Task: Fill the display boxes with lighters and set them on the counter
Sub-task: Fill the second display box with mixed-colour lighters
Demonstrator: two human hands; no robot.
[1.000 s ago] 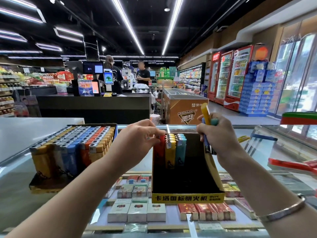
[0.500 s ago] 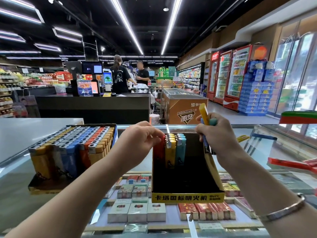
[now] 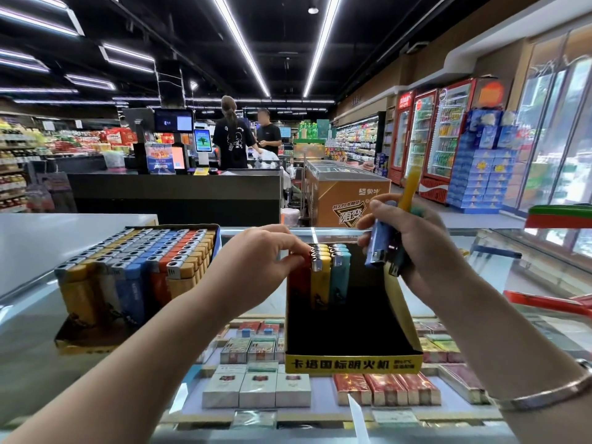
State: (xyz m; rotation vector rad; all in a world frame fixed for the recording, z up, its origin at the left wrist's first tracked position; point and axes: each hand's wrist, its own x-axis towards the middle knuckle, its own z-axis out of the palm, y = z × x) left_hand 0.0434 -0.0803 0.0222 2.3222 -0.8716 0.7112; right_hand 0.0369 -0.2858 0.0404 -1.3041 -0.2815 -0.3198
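Nearest the viewer, under the glass surface [image 3: 38, 318], rows of cigarette packs [image 3: 256, 392] lay in the showcase, and on the glass above them stood the yellow-fronted display box [image 3: 349, 363], its black well mostly unfilled. The box looked like thin card, light and easily nudged, so it was probably best steadied by a side wall or lifted from beneath once full. At its far end stood the loaded lighters [image 3: 323, 277] in red, yellow and teal, upright and touching. The left hand [image 3: 256, 261] rested over their metal caps, its fingers [image 3: 296, 251] curled down and pinching at the tops of the leftmost ones, seemingly pressing the row square. The right hand [image 3: 416, 248], above the box's far right corner, gripped a small bundle: a blue lighter [image 3: 381, 241] pointing cap-down between thumb and fingers, a dark one beside it, and a yellow lighter [image 3: 408, 187] sticking up. These would be light, rigid and smooth plastic, apt to slip from a crowded grip, so each was likely best taken by its flat sides and lowered base first. To the left a full tray of lighters [image 3: 137, 267] sat ready. Farther off, two people stood at a checkout counter [image 3: 176, 193].
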